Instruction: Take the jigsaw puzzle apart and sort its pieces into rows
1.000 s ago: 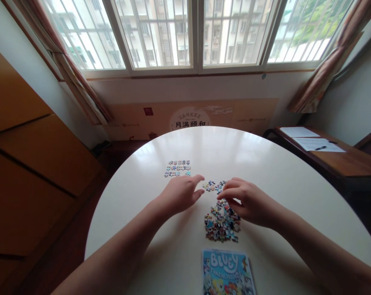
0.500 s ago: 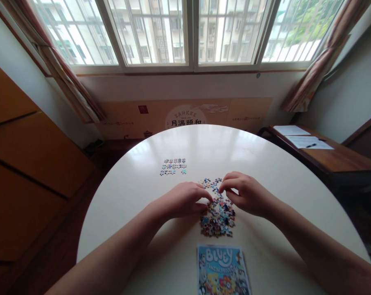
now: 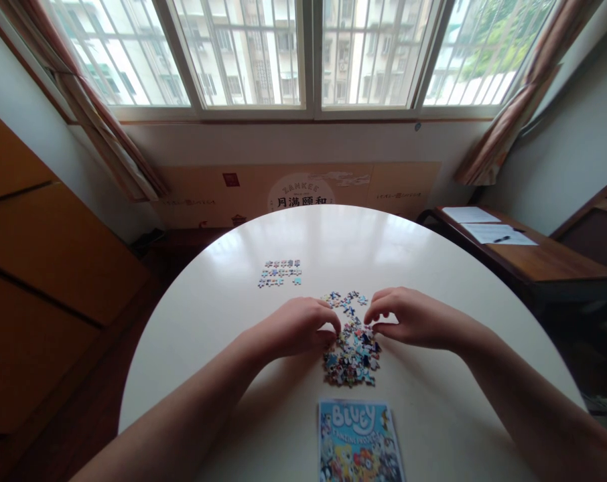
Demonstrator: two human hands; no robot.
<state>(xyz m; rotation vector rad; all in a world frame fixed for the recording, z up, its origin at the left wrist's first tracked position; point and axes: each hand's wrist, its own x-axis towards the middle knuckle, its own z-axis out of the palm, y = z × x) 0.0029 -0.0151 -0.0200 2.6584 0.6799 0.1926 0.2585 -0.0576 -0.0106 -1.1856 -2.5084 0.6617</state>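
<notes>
A heap of small jigsaw puzzle pieces in mixed colours lies on the white round table, with a looser spread of pieces at its far end. My left hand rests at the heap's left edge, thumb and forefinger curved with a gap between them. On the opposite side my right hand hovers by the upper right edge, its fingers bent and thumb apart. Nothing shows in either hand. Farther off to the left, sorted puzzle pieces lie in three short rows.
Near me on the table is a colourful picture sheet reading "Bluey". A wooden side table at the right bears papers and a dark pen. A printed cardboard panel stands below the barred window.
My right hand has drawn back toward me from the loose pieces to the heap's upper right edge. My left hand stays by the heap with little movement. The view has shifted slightly.
</notes>
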